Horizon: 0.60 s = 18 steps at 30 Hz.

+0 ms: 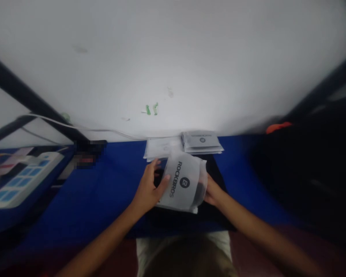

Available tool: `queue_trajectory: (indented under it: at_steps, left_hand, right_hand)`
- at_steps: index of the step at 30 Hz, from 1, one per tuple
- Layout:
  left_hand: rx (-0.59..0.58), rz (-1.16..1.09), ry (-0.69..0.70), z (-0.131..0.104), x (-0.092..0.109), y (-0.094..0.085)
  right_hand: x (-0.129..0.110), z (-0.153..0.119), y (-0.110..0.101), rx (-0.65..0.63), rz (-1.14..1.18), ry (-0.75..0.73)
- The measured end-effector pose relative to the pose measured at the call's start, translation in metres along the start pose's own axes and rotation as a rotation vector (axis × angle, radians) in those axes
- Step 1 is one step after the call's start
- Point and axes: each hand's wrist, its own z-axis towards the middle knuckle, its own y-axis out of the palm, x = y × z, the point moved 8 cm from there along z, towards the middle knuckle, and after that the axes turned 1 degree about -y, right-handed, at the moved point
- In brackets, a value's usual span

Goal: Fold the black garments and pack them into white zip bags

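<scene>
So the thing I'd worry about from my end is that frosted ROCKBROS pouch [183,184] in mid-air. It's floppy and looks slick, so if the right hand [212,190] eases off, I reckon the whole thing slides or folds down onto the black mat [215,169]. It's also close to the two pouch stacks, a pale one [157,148] and a printed one [203,140], at the back of the blue worktop [112,173]. A careless swing forward could knock those askew.

Pose-wise: both forearms angle in from the bottom corners. My right hand is closed on the pouch's right edge, some fingers hidden behind it. My left is at the opposite edge, thumb over the printed face and fingers spread off to the side; can't tell if it's really pinching. Pouch sits between them, over the mat, lettering running sideways.
</scene>
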Motion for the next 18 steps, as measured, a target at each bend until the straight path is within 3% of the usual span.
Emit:
queue_trajectory:
  at_steps: [4,8,14,18]
  left_hand:
    - [-0.269,-0.301,-0.222,-0.002,-0.004,0.026]
    - [-0.315,-0.412,-0.280,-0.001,0.001,0.036]
    - [-0.373,-0.675,-0.485,-0.012,-0.023,0.057]
    - [-0.464,-0.787,-0.561,-0.029,-0.027,0.074]
  right_hand:
    - [0.018,-0.004,0.009,-0.125,0.020,0.198]
    - [0.031,-0.010,0.022,-0.243,-0.019,0.352]
    - [0.025,-0.002,0.021,-0.154,-0.040,0.226]
    - [0.020,0.004,0.013,-0.115,-0.090,0.138]
